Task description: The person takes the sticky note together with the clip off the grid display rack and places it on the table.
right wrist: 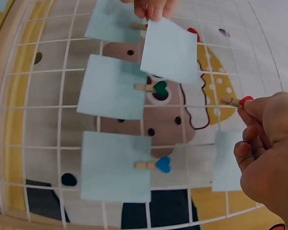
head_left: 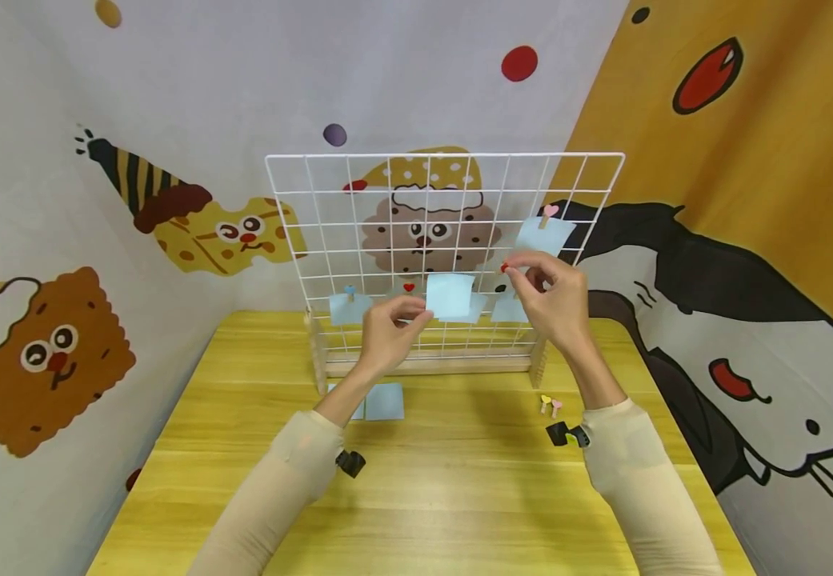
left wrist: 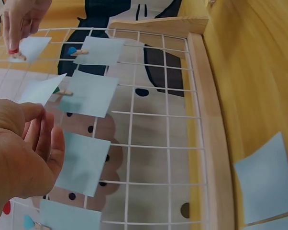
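Note:
My left hand (head_left: pixel 390 332) pinches a light blue paper note (head_left: pixel 449 296) by its lower left corner, holding it up in front of the white wire grid (head_left: pixel 445 155). Between thumb and fingertips, my right hand (head_left: pixel 554 298) grips a small wooden clothespin (right wrist: pixel 231 102) with a red heart, to the right of that note. Behind them, a row of blue notes hangs low on the grid; one note (right wrist: pixel 116 165) has a blue-heart clothespin (right wrist: pixel 153 164), another (right wrist: pixel 110 87) a green-heart clothespin (right wrist: pixel 151 87). Higher at the right hangs a note (head_left: pixel 546 235) under a pink-heart clothespin (head_left: pixel 549 213).
The grid stands in a wooden base (head_left: pixel 430 366) on a yellow wood-grain table (head_left: pixel 445 488). Loose blue notes (head_left: pixel 384 402) lie at the base's front left. Two heart clothespins, one yellow (head_left: pixel 545 402) and one pink (head_left: pixel 556 406), lie at the front right. A cartoon-print curtain (head_left: pixel 229 72) hangs behind.

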Demonstrator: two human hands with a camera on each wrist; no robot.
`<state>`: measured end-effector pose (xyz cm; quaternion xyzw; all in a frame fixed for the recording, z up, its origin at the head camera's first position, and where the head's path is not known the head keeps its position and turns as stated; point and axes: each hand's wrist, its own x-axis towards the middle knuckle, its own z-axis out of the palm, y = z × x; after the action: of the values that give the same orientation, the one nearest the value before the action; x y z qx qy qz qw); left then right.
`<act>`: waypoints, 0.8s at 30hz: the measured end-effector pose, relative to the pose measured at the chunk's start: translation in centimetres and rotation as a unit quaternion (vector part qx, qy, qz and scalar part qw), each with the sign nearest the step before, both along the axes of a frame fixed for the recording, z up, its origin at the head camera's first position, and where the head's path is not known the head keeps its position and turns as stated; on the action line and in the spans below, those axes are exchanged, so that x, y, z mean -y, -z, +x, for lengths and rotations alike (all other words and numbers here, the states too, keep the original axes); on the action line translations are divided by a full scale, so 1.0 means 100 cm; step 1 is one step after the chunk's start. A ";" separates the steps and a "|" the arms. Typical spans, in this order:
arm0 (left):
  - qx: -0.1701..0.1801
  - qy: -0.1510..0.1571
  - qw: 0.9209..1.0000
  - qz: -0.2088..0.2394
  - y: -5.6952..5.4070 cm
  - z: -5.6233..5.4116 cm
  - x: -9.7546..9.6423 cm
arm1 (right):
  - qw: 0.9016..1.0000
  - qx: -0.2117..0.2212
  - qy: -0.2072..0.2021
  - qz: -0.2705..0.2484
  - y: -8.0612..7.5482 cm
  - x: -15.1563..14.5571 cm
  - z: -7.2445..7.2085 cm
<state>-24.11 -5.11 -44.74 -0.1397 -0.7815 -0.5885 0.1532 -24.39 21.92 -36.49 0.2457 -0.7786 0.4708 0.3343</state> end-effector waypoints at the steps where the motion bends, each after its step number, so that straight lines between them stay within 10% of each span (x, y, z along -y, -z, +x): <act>1: 0.003 -0.001 1.000 -0.001 0.002 0.001 0.001 | 1.000 0.002 0.002 0.002 0.003 -0.002 0.000; 24: 0.072 0.002 0.997 0.024 0.060 0.029 0.023 | 0.994 0.089 0.048 0.046 0.069 -0.028 0.023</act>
<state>-21.25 -7.41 -50.73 -0.0942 -0.7761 -0.6157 0.0986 -22.10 24.69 -43.34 0.1805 -0.8371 0.4378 0.2738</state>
